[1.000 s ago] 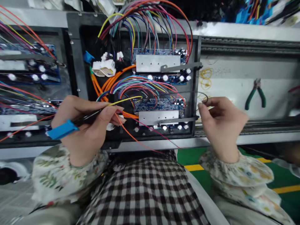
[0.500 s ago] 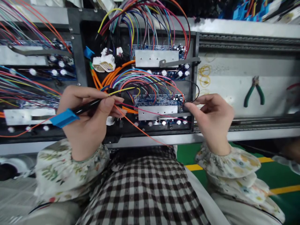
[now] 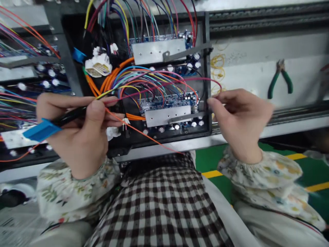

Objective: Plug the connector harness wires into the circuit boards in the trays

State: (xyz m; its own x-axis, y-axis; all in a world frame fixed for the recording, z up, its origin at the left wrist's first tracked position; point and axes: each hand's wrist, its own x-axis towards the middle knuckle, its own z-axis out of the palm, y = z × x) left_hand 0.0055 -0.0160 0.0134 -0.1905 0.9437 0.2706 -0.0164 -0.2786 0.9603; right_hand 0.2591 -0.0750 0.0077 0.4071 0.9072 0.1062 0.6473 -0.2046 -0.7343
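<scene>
My left hand (image 3: 79, 127) is closed around a wire harness in black sleeving (image 3: 69, 116), which has a blue tape flag (image 3: 41, 130) on it. Coloured wires fan out from those fingers toward the lower circuit board (image 3: 167, 100) with its metal heat sink (image 3: 168, 116). A loose orange wire (image 3: 146, 133) trails from the same grip over the fixture's front edge. At the board's right end, my right hand (image 3: 239, 120) pinches a dark red wire (image 3: 203, 79) between thumb and index finger. That wire arches over the board from the harness; its tip is hidden in the fingers.
An upper circuit board (image 3: 159, 50) with its own wires lies behind, under a metal clip (image 3: 189, 51). White connectors (image 3: 99, 64) sit left of it. Green-handled cutters (image 3: 280, 79) and yellow wire loops (image 3: 218, 67) lie on the right panel. More wired boards stand at left.
My right hand holds the dark red wire now; half a second ago it was at a black wire. The red wire has risen from across the heat sink into an arch. The view has shifted.
</scene>
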